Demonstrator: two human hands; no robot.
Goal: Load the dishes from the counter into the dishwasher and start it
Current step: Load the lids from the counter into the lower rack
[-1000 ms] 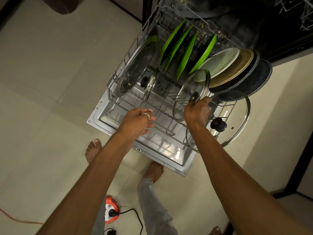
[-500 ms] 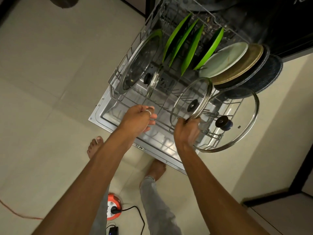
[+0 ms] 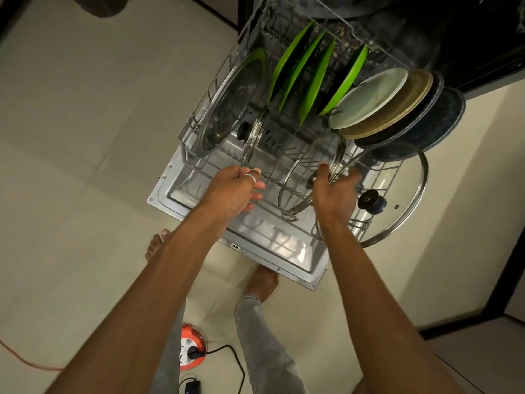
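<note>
My right hand [image 3: 333,194] holds the small glass lid [image 3: 298,177] by its rim, thumb on the near side and fingers curled over the far side, so the glass is pinched between them. The lid stands on edge among the wires at the front of the rack [image 3: 196,129], tilted a little to the right, its dark knob partly hidden behind my thumb.

Just to the right, the big glass lid [image 3: 403,177] leans in the rack's front right corner, hanging out past the side, with its black knob [image 3: 369,201] facing me.

My left hand [image 3: 235,189] lies over the front rail of the rack with a ring on one finger and the fingers curled. I cannot tell whether they close on the wire or only rest there.

The rack is pulled out over the open dishwasher door [image 3: 170,200]. Along its left side a steel lid [image 3: 230,103] stands on edge, with a narrow lid [image 3: 254,137] upright just beside it. Behind, four green plates [image 3: 312,81] stand in a row. At the back right a white plate [image 3: 369,98], a tan plate [image 3: 412,106] and two dark speckled plates [image 3: 446,120] overlap one another.

On the floor by my bare feet sits an orange cable reel [image 3: 191,348] with a black plug in it.
</note>
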